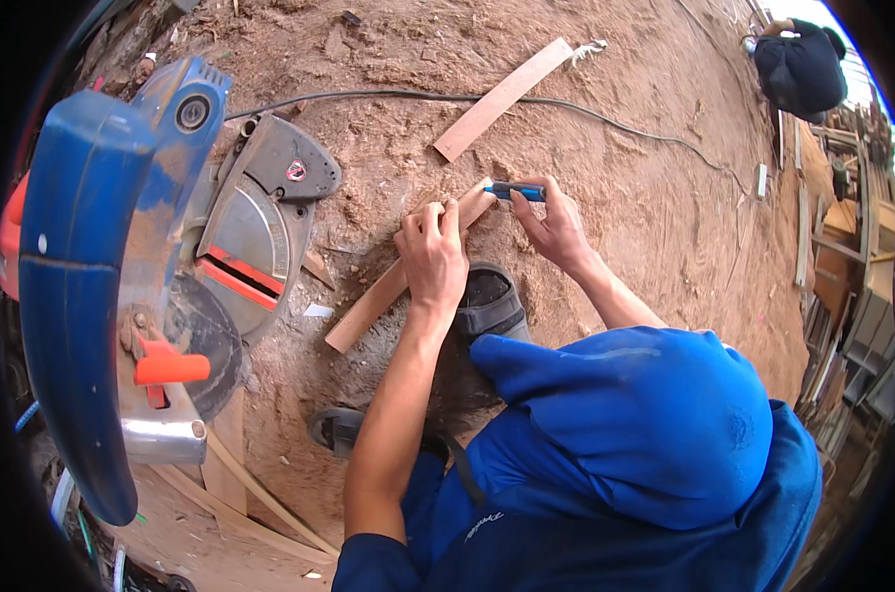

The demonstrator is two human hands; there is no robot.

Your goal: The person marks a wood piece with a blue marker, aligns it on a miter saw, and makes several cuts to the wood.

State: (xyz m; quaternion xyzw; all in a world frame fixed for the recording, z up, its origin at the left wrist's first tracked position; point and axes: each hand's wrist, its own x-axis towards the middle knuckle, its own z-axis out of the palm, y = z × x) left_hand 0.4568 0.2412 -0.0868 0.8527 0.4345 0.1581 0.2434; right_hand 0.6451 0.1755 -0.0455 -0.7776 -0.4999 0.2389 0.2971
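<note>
My left hand (pixel 436 252) is closed over a narrow wooden strip (pixel 373 304), which slants from low left up to the right. Its fingers wrap over the strip near the upper end. In my right hand (pixel 558 232) is a blue marker (pixel 519 191), pinched between thumb and fingers and lying nearly level. The marker's tip points left and meets the strip's upper end, or is very close to it. Below the strip, between my arms, shows a dark shoe (pixel 492 306). My blue-trousered knee (pixel 655 414) is bent at the lower right.
A blue mitre saw (pixel 82 237) with an orange lever (pixel 171 368) stands at the left. Another flat board (pixel 502 99) lies on the sawdust-covered ground, across a dark cable (pixel 369 94). Stacked timber (pixel 847 296) lines the right side. Another person (pixel 801 71) is at the far right.
</note>
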